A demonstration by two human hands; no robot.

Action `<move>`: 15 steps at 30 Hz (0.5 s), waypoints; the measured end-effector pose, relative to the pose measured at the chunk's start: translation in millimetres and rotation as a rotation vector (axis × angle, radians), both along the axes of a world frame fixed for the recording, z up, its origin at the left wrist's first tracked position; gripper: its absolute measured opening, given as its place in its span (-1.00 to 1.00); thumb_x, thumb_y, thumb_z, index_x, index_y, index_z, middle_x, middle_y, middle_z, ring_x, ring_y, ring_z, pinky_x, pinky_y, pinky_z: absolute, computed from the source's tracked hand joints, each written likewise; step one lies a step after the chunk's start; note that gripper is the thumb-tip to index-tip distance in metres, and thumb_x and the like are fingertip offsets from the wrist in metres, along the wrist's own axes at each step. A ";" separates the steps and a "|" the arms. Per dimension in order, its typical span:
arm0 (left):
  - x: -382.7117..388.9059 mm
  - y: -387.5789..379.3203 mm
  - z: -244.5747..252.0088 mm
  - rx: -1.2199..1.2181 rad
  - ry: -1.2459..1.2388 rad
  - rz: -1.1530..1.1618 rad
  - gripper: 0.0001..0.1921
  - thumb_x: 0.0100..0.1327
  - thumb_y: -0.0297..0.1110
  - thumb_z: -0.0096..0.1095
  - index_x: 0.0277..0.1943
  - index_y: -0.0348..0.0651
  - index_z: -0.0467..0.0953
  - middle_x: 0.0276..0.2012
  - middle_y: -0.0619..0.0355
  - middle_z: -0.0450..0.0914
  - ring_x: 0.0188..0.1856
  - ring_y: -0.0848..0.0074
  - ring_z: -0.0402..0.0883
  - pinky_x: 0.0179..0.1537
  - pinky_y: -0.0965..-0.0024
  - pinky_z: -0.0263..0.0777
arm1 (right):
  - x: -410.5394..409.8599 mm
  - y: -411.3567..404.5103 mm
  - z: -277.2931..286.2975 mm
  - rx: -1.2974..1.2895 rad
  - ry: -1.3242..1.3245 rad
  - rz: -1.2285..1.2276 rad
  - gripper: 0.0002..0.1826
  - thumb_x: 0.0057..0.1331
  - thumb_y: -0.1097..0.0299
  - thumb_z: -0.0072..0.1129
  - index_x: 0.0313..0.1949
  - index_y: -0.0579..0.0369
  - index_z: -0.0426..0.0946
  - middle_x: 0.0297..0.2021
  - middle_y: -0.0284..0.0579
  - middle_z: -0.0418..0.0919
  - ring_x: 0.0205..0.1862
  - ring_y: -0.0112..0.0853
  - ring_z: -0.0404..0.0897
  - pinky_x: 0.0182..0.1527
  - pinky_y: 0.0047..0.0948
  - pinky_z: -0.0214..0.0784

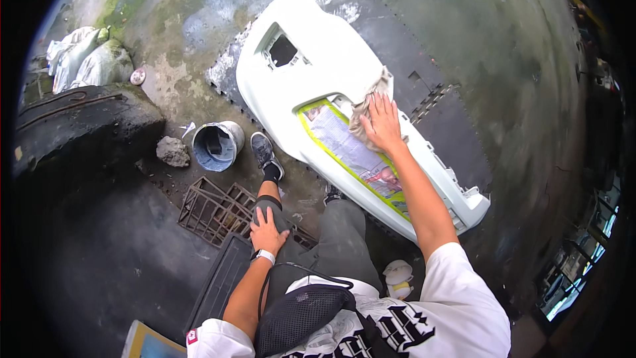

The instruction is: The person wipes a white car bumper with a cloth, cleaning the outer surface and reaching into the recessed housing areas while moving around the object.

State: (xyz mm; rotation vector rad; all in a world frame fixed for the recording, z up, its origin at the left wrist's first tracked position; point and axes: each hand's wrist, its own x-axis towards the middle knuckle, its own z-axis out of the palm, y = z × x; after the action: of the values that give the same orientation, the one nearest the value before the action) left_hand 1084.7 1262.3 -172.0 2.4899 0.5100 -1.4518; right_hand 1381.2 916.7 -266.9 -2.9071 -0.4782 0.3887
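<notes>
A white car bumper cover (318, 40) lies on dark foam floor mats before me. Its long opening is masked with newspaper (343, 141) edged in yellow-green masking tape (318, 141). My right hand (383, 122) rests flat, fingers spread, on a crumpled beige cloth (358, 119) at the bumper's upper edge, beside the masked opening. Whether the fingers grip the cloth is hard to see; the palm presses it down. On my left knee lies my left hand (268, 232), fingers apart and holding nothing. A square hole (283, 50) shows at the bumper's far end.
A bucket (233, 136) stands left of my foot, near a lump of concrete (172, 151). Closer in are a metal grate (213, 209) and a black plastic box (223, 268). White sacks (102, 62) lie far left. Interlocking mats (442, 124) extend right of the bumper.
</notes>
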 end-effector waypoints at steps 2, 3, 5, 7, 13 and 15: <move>18.7 18.0 -19.4 -0.009 -0.039 -0.113 0.02 0.12 0.09 0.56 0.58 0.03 0.18 0.60 0.05 0.12 0.44 -0.15 0.32 0.28 -0.07 0.45 | 27.1 24.4 -28.1 0.017 -0.051 -0.035 -0.22 0.49 -0.09 -0.01 0.54 0.12 0.21 0.58 0.12 0.12 0.63 0.06 -0.01 0.61 0.09 -0.26; 27.4 25.5 -23.7 -0.024 -0.018 -0.124 0.02 0.12 0.09 0.56 0.58 0.03 0.18 0.60 0.05 0.12 0.44 -0.15 0.32 0.28 -0.07 0.45 | 46.3 38.4 -37.2 0.044 -0.133 -0.065 -0.24 0.50 -0.08 -0.03 0.54 0.11 0.22 0.58 0.09 0.14 0.63 0.06 0.01 0.61 0.10 -0.23; 35.4 40.6 -22.6 -0.001 -0.001 -0.178 -0.04 0.12 0.09 0.55 0.53 0.00 0.27 0.59 0.06 0.14 0.44 -0.14 0.30 0.31 -0.07 0.41 | 77.8 73.1 -42.3 0.076 -0.120 -0.065 -0.25 0.51 -0.08 -0.04 0.53 0.12 0.23 0.57 0.09 0.14 0.62 0.06 0.02 0.61 0.09 -0.24; 47.1 55.2 -20.3 -0.023 0.035 -0.180 -0.06 0.12 0.09 0.54 0.52 0.00 0.29 0.58 0.07 0.16 0.43 -0.13 0.30 0.34 -0.07 0.37 | 105.1 106.0 -46.3 -0.015 -0.121 -0.017 -0.25 0.51 -0.08 -0.07 0.53 0.12 0.23 0.58 0.08 0.14 0.63 0.03 0.03 0.62 0.08 -0.24; 70.9 78.5 -33.1 -0.092 0.024 -0.228 -0.07 0.12 0.08 0.54 0.52 0.05 0.29 0.57 0.06 0.20 0.45 -0.15 0.29 0.37 -0.08 0.34 | 170.2 217.8 -86.7 -0.212 -0.108 0.010 -0.22 0.52 -0.10 -0.13 0.55 0.16 0.20 0.61 0.00 0.11 0.67 -0.06 -0.06 0.64 0.06 -0.38; 74.4 81.8 -35.1 -0.112 0.031 -0.209 -0.07 0.11 0.09 0.55 0.52 0.06 0.29 0.56 0.06 0.21 0.45 -0.14 0.29 0.38 -0.08 0.34 | 172.8 240.7 -97.9 -0.266 -0.153 0.124 -0.24 0.53 -0.10 -0.12 0.53 0.17 0.24 0.59 0.02 0.14 0.67 -0.07 -0.07 0.64 0.05 -0.36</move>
State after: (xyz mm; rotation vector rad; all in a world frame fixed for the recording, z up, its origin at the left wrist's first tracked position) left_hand 1159.1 1344.1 -207.1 2.4969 0.1713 -1.5480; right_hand 1554.0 1157.3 -364.8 -3.1899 -0.6811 0.2651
